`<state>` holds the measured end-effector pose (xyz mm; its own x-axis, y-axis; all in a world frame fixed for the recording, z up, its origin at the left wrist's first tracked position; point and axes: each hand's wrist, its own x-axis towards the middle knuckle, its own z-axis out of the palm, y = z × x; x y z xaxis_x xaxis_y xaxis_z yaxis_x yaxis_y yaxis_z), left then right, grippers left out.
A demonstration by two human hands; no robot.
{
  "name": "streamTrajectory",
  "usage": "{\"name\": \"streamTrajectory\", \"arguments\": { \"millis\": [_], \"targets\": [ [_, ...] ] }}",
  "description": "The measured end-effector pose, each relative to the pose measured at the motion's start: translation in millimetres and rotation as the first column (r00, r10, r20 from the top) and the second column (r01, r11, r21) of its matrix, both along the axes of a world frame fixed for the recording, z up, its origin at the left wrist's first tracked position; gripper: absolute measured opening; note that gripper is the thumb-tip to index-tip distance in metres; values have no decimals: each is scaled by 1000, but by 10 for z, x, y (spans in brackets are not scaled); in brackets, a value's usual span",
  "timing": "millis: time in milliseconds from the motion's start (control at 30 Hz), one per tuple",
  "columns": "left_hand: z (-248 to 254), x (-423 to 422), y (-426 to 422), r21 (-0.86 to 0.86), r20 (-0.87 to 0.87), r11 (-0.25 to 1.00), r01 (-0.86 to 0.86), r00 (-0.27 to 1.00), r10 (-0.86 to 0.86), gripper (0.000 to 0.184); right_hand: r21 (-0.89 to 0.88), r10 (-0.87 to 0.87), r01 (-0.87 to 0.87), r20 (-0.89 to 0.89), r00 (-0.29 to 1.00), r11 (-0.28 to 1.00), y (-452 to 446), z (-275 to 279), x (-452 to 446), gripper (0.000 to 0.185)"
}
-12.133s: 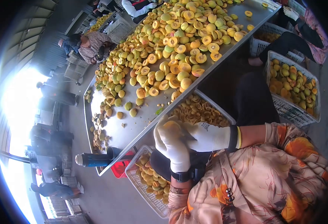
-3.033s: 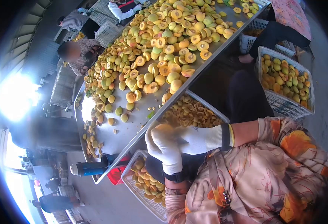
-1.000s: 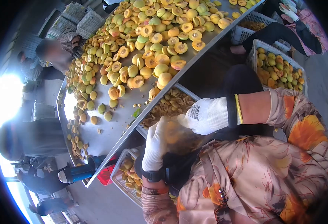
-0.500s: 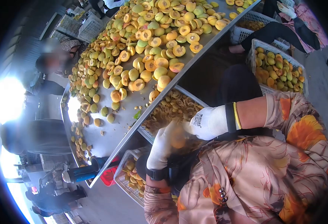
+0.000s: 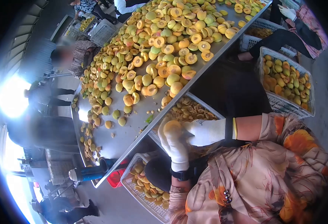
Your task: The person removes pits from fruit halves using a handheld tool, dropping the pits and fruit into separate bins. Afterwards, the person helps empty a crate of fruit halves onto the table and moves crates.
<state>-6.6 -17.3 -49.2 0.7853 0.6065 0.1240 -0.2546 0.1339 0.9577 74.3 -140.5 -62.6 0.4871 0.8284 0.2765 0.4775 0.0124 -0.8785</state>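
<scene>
My left hand, in a white glove with a dark watch band at the wrist, is curled around a yellow-orange peach half. My right hand, also white-gloved, comes in from the right with its fingers closed against the fruit. Blur hides whether a small tool is in it. Both hands are above a crate of brownish-orange scraps beneath the table edge. Many halved peaches, several showing orange cut faces and pit hollows, are heaped on the metal table beyond my hands.
A crate of peaches stands at right, another crate lower left. The table's raised metal rim runs diagonally ahead. A blue cylinder and red container are by its corner. Co-workers sit and stand around.
The view has shifted, moving the table and crates right and slightly down. My left hand has turned, its fingers now upright around the peach half; my right hand remains close against it.
</scene>
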Motion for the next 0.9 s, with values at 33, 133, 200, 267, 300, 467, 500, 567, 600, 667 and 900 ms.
{"name": "streamTrajectory", "arguments": {
  "millis": [33,133,200,267,300,467,500,567,600,667,900],
  "targets": [
    [-21,9,37,10,-22,1000,-28,999,29,55,38,-18,19,-46,999,999,98,-120,-73,17],
    [-26,70,151,-8,-68,995,-96,993,95,53,101,-9,15,-62,998,995,234,-98,-140,13],
    [30,129,173,-83,-66,990,-110,992,105,50,54,-1,6,-93,996,999,311,-140,-143,13],
    [80,137,171,-98,-89,986,-135,988,126,52,29,29,-26,-84,996,999,362,-197,-110,14],
    [69,140,190,-128,-90,981,-143,987,132,52,29,51,-49,-79,996,998,393,-238,-86,14],
    [23,110,348,-250,-66,961,-120,992,107,51,101,167,-145,-270,948,984,595,-561,-56,18],
    [-11,103,382,-225,-88,966,-126,990,108,54,90,224,-206,-313,923,974,666,-791,7,18],
    [-64,60,465,-241,-86,969,-52,996,32,55,1,250,-261,-299,921,965,674,-810,66,18],
    [-60,72,484,-248,-83,969,-12,997,-8,56,-43,264,-289,-291,919,956,680,-788,94,19],
    [30,77,452,-283,-116,959,-14,993,-20,57,-184,225,-276,-255,940,943,583,-680,93,17],
    [118,95,416,-161,-50,984,-69,997,62,57,-71,224,-250,-258,940,966,601,-428,4,17]
  ]
}}
